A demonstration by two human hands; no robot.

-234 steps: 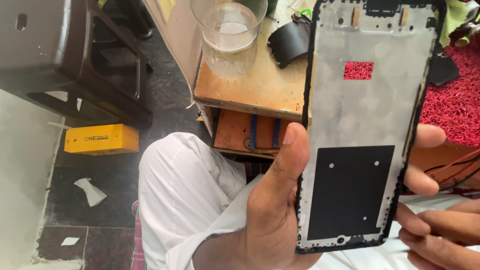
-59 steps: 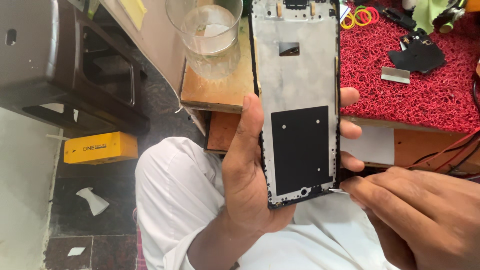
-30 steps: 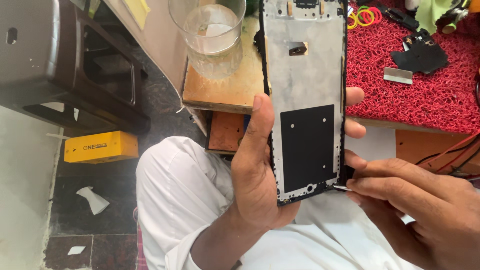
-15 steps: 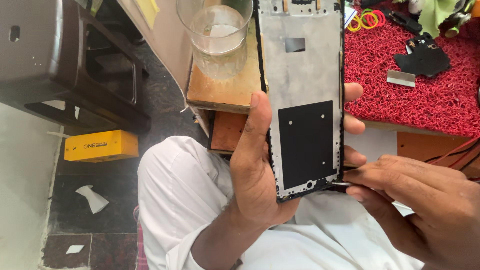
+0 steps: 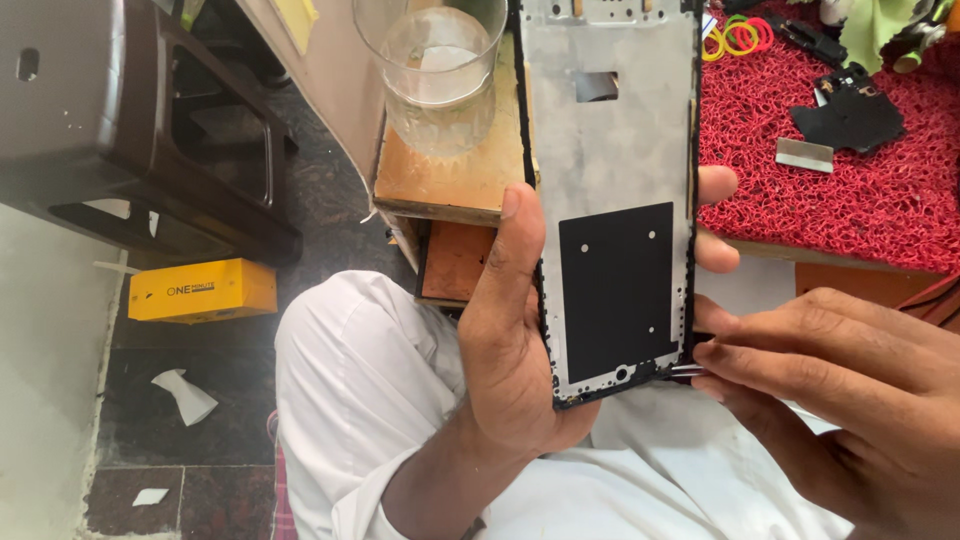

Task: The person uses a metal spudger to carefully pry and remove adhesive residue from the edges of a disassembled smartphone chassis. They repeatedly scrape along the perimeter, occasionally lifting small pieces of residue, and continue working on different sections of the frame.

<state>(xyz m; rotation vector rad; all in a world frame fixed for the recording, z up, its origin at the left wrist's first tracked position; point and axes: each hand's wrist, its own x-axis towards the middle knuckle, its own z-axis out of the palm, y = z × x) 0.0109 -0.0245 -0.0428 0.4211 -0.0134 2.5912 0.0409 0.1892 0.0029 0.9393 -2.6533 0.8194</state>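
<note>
- Dark stone floor lies to the left of my hands, with one yellow box (image 5: 202, 290) and one dark plastic stool (image 5: 130, 130) on it; white cloth over my lap sits under both hands.
- Beyond my left hand I count one clear glass (image 5: 440, 75) on a wooden bench edge (image 5: 450, 185), and past my right hand one red mat (image 5: 850, 190).
- On that mat I count one small silver blade (image 5: 805, 154), one black phone part (image 5: 850, 115) and a few coloured rubber bands (image 5: 735, 38); their exact number I cannot tell.
- One phone frame (image 5: 612, 150) stands upright in my left hand (image 5: 515, 350), grey metal with one black rectangular pad on its lower half.
- My left hand is wrapped round the frame, thumb along the left edge, fingertips (image 5: 715, 185) curled over the right edge.
- My right hand (image 5: 840, 390) is pinched narrow on one thin metal tool (image 5: 688, 371), its tip touching the frame's lower right corner.
- Against two seconds ago, the frame sits a little further right and the tool tip has closed onto the corner; half a second back, hardly anything differs.
</note>
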